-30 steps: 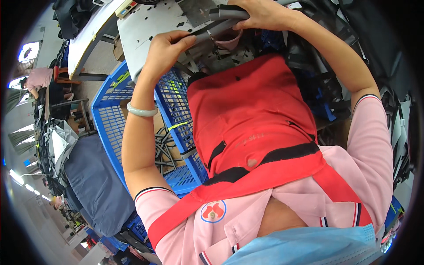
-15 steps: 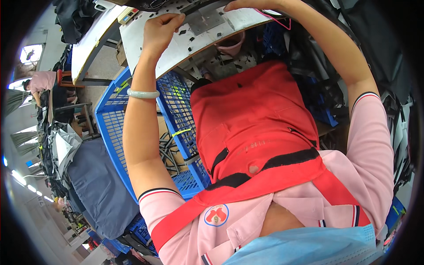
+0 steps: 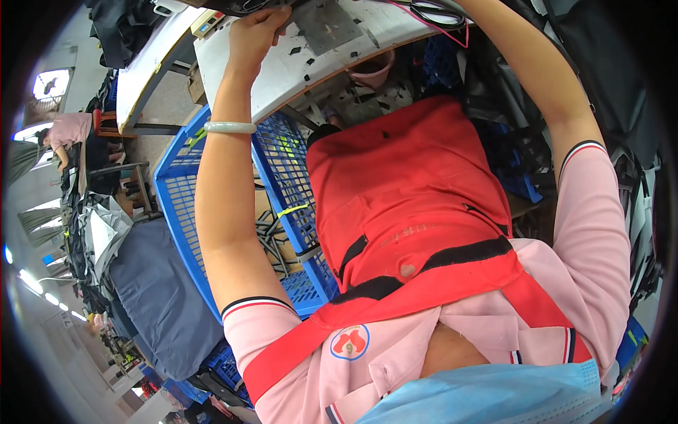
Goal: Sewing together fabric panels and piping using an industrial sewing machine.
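Observation:
Near the top edge, my left hand (image 3: 256, 37) is over the white worktable (image 3: 272, 88), its thumb and fingers pinched together. A dark edge of a black strip (image 3: 299, 3) shows at its fingertips; the rest of the strip lies beyond the picture. My right forearm (image 3: 526, 56) runs up out of the top edge, so my right hand is out of sight. Between the two arms, a grey metal plate (image 3: 327, 30) is set in the tabletop. Small black scraps (image 3: 295, 50) are scattered around it.
A blue plastic crate (image 3: 185, 205) with dark pieces inside stands left of my red apron (image 3: 409, 162). Beneath the table is a pink bucket (image 3: 372, 72). Black cables (image 3: 434, 13) lie on the table's right. Another person (image 3: 70, 134) bends over work at far left.
Both hands have moved up, away from my body. My right hand has left the picture, and the black strip that stretched between the hands is now almost wholly out of view.

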Action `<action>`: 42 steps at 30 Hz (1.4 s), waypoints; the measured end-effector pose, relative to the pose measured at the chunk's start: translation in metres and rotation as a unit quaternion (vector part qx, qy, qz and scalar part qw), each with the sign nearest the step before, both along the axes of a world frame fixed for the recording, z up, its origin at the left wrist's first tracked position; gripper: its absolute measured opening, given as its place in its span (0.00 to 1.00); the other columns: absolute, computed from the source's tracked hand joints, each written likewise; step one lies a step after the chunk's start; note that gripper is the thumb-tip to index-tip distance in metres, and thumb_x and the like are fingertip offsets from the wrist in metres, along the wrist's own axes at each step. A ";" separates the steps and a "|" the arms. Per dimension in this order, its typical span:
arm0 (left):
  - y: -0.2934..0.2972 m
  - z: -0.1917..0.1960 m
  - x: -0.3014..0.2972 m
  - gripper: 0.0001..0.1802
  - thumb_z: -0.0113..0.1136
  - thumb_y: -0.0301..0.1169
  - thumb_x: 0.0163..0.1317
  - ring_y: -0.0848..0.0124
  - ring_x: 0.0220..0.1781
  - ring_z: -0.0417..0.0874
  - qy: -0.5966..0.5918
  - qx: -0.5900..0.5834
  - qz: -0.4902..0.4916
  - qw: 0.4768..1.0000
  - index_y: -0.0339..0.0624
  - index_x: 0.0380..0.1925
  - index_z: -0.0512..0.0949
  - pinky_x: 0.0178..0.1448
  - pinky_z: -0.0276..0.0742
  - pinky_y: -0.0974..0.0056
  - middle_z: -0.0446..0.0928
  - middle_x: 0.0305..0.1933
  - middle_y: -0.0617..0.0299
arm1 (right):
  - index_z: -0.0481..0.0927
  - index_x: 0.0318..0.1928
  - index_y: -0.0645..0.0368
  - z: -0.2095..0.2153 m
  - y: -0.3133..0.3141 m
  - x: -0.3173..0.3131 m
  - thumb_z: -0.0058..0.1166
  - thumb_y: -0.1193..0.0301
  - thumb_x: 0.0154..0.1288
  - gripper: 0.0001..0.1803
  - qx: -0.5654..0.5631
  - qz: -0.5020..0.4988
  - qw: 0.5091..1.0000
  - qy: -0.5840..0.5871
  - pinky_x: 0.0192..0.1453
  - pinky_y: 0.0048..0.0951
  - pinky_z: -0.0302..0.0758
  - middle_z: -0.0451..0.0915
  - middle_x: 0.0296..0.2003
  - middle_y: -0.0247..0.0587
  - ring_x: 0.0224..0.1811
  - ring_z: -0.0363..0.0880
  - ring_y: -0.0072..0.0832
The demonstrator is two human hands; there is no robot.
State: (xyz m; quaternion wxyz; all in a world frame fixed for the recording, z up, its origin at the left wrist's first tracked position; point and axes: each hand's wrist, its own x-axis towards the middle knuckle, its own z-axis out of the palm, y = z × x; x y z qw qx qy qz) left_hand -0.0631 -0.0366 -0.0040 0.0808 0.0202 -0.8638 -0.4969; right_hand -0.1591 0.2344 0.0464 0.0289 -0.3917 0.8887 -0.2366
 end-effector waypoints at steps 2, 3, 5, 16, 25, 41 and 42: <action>0.006 -0.001 0.005 0.13 0.64 0.37 0.64 0.81 0.24 0.69 -0.010 0.026 0.013 1.000 0.38 0.36 0.86 0.31 0.62 0.73 0.77 0.24 0.67 | 0.74 0.57 0.73 -0.002 0.005 0.006 0.67 0.52 0.51 0.41 -0.007 -0.013 1.000 -0.007 0.59 0.37 0.72 0.78 0.52 0.64 0.57 0.77 0.46; 0.007 -0.002 0.010 0.13 0.63 0.37 0.64 0.80 0.24 0.70 0.004 0.062 0.003 0.998 0.37 0.37 0.86 0.32 0.63 0.73 0.77 0.25 0.66 | 0.74 0.56 0.73 -0.002 0.007 0.014 0.67 0.52 0.52 0.40 -0.014 -0.022 1.000 -0.014 0.59 0.37 0.72 0.79 0.51 0.63 0.55 0.78 0.45; 0.004 -0.001 0.018 0.13 0.63 0.37 0.65 0.79 0.26 0.73 0.035 0.105 0.002 0.994 0.38 0.38 0.85 0.34 0.67 0.73 0.79 0.27 0.65 | 0.74 0.57 0.72 0.005 0.013 0.028 0.66 0.53 0.52 0.39 -0.029 -0.018 0.998 -0.048 0.58 0.38 0.73 0.80 0.49 0.62 0.54 0.79 0.45; 0.063 -0.012 0.028 0.17 0.61 0.39 0.67 0.75 0.37 0.82 -0.052 -0.005 -0.135 0.990 0.36 0.46 0.82 0.40 0.80 0.70 0.83 0.35 0.62 | 0.76 0.39 0.56 -0.089 -0.053 0.156 0.51 0.71 0.57 0.09 0.066 0.290 0.914 0.278 0.58 0.35 0.73 0.79 0.43 0.44 0.50 0.77 0.37; 0.025 -0.031 0.097 0.18 0.61 0.42 0.66 0.82 0.26 0.70 -0.302 0.197 -0.082 0.929 0.35 0.37 0.84 0.29 0.64 0.73 0.78 0.24 0.67 | 0.74 0.54 0.64 -0.023 0.025 0.079 0.65 0.62 0.53 0.30 0.093 0.056 0.993 -0.039 0.50 0.43 0.75 0.81 0.41 0.64 0.48 0.80 0.54; 0.017 0.011 0.030 0.20 0.65 0.47 0.61 0.80 0.24 0.72 -0.017 -0.140 0.006 0.990 0.39 0.38 0.87 0.30 0.67 0.72 0.75 0.19 0.67 | 0.68 0.61 0.76 -0.019 0.017 0.010 0.69 0.54 0.48 0.47 -0.016 0.008 1.000 -0.021 0.64 0.36 0.70 0.75 0.56 0.66 0.61 0.74 0.48; 0.018 0.011 0.027 0.20 0.65 0.47 0.61 0.80 0.24 0.72 -0.016 -0.140 0.004 0.990 0.39 0.38 0.87 0.30 0.67 0.72 0.75 0.19 0.67 | 0.68 0.61 0.76 -0.021 0.018 0.006 0.69 0.54 0.48 0.47 -0.009 0.006 1.000 -0.012 0.64 0.36 0.70 0.75 0.56 0.66 0.61 0.74 0.48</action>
